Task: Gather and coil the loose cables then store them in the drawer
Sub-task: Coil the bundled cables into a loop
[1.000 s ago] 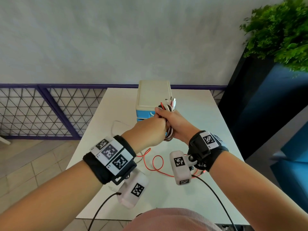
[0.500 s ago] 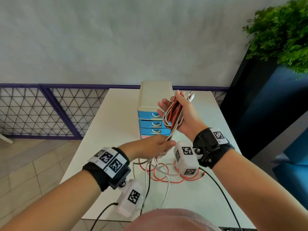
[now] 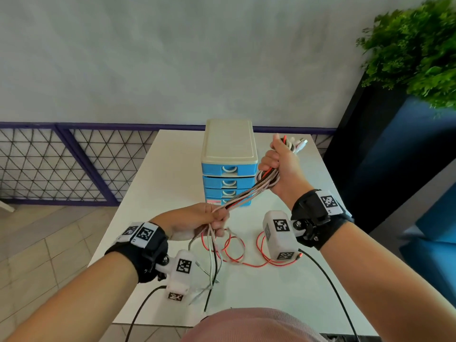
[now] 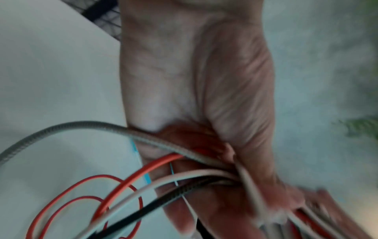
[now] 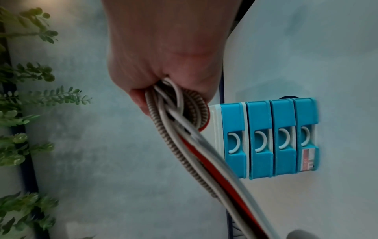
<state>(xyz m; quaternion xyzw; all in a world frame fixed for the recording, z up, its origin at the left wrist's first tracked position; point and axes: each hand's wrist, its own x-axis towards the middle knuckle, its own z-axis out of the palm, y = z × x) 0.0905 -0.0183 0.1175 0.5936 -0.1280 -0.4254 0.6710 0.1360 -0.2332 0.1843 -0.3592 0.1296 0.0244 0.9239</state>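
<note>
My right hand (image 3: 281,166) is raised beside the drawer unit and grips a folded bundle of cables (image 3: 267,177), red, white, black and braided; their plugs (image 3: 297,144) stick out above the fist. The same cables (image 3: 243,196) run taut down to my left hand (image 3: 209,218), which grips them lower and nearer to me. In the left wrist view the grey, red, white and black cables (image 4: 180,177) pass through the curled fingers. Loose red cable (image 3: 237,253) loops on the white table (image 3: 153,193). The blue drawer unit (image 3: 228,178) stands with all drawers closed (image 5: 270,139).
Loose cable ends (image 3: 212,275) hang from my left hand toward the table's near edge. A purple mesh railing (image 3: 61,166) runs behind the table at left. A green plant (image 3: 417,48) on a dark blue stand (image 3: 385,156) is at the right.
My hands, together on the bundle a second ago, have drawn apart: the right rose up and right beside the drawer unit, the left slid down the cables toward me, pulling them taut.
</note>
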